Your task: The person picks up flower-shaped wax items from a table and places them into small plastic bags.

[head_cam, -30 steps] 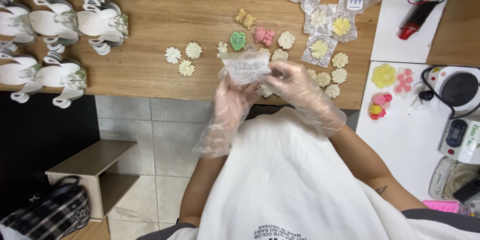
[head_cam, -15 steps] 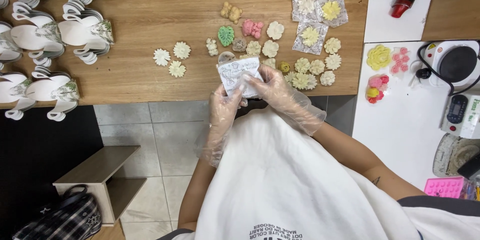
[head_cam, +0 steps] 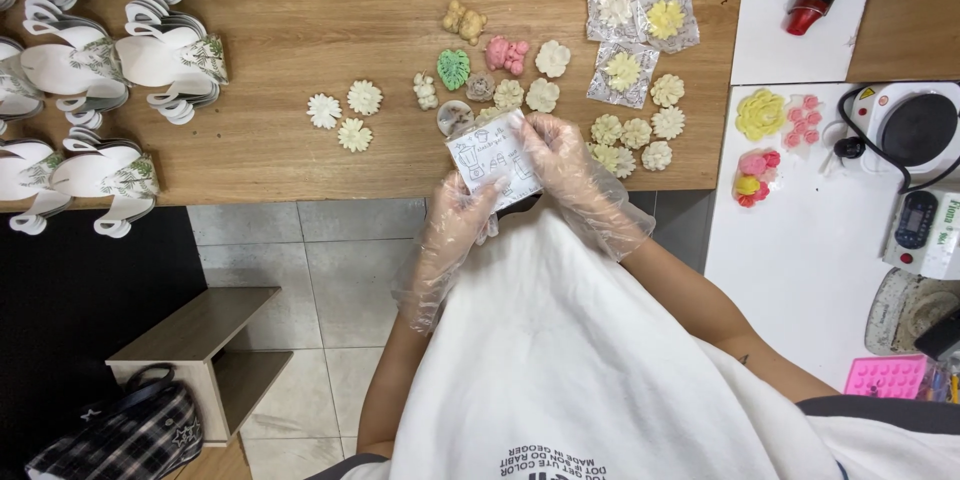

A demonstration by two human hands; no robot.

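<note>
1. Head view, looking down: both hands, in loose clear plastic gloves, hold a small clear packet (head_cam: 492,158) with a white printed card, just off the near edge of the wooden counter (head_cam: 300,60).
2. Left hand (head_cam: 462,212): fingers curled shut on the packet's lower left corner.
3. Right hand (head_cam: 560,155): fingertips pinched closed on its upper right edge.
4. Progress, judged from the layout: several bagged flower pieces (head_cam: 622,72) lie beyond the right hand, apparently finished; many loose moulded flowers (head_cam: 630,130) and the green leaf piece (head_cam: 453,68) lie unbagged just beyond the hands, so most of the work seems left. Whether the held packet is filled cannot be told.
5. Room: bare wood opens beyond the left hand, up to three pale flowers (head_cam: 345,110); stacked white paper boxes (head_cam: 165,60) sit far left. A white side table (head_cam: 800,240) crowds the right.
</note>
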